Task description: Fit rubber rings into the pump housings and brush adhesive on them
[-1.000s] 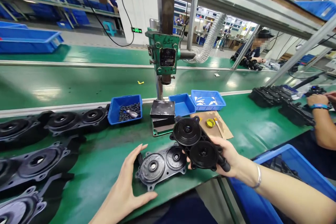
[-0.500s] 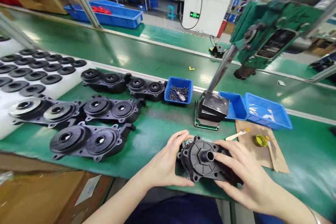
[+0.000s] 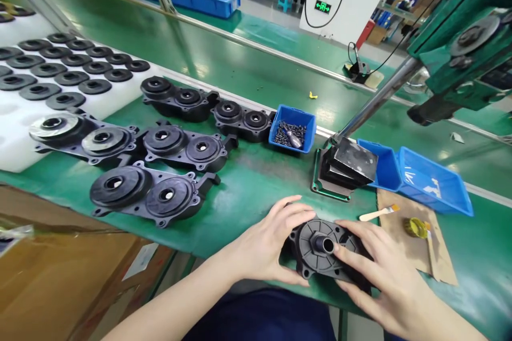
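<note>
A black gearbox housing (image 3: 316, 261) with a ribbed round face and a short hollow tube sticking up lies at the front edge of the green bench. My left hand (image 3: 272, 248) grips its left end, thumb along the near side and fingers over the far rim. On the other end, my right hand (image 3: 380, 266) is wrapped round the housing, its index finger beside the tube. Both palms hide the housing's ends. Left of my hands sits a similar double-round housing (image 3: 146, 194), with more like it behind.
Beyond my hands stands a green arbor press with a steel block (image 3: 354, 162). A blue bin of screws (image 3: 292, 130) is left of it. Right are blue trays (image 3: 434, 181), a brush (image 3: 380, 212) and a yellow grease pot (image 3: 416, 227) on cardboard (image 3: 440, 256). Black discs (image 3: 70, 78) cover white foam.
The view has shifted, so the bench items appear further right or lower. The left fingers have closed further over the housing's far rim, and its two halves now look closer together.
</note>
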`<state>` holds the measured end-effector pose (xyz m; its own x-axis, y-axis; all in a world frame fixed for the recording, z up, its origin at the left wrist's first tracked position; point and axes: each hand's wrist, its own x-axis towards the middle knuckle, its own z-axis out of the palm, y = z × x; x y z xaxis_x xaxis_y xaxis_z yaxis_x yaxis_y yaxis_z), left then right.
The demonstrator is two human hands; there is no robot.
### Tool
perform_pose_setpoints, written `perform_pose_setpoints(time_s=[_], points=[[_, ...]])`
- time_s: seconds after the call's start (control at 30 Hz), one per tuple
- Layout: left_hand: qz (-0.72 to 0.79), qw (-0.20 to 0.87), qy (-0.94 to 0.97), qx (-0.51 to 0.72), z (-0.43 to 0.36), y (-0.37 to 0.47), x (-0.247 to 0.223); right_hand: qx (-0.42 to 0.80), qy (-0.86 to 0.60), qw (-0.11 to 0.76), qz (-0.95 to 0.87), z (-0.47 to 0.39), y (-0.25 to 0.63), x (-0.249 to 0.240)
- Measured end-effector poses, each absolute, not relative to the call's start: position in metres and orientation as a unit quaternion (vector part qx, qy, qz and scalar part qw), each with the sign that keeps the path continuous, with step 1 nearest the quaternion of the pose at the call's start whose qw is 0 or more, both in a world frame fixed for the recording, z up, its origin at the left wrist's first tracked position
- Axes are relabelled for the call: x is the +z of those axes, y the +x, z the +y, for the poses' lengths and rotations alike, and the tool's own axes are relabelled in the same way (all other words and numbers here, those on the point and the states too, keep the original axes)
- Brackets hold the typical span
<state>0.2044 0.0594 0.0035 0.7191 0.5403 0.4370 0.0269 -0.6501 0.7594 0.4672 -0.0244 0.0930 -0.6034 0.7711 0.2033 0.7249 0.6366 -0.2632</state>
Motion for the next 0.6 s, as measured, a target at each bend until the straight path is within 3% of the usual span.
perform_pose_setpoints(time_s=[0.6], points=[[0.144,0.368,0.838,0.376,0.06,0.2071,0.0021,0.084,-0.421,0.129,-0.894,-0.0307,0.4726,0.0839]])
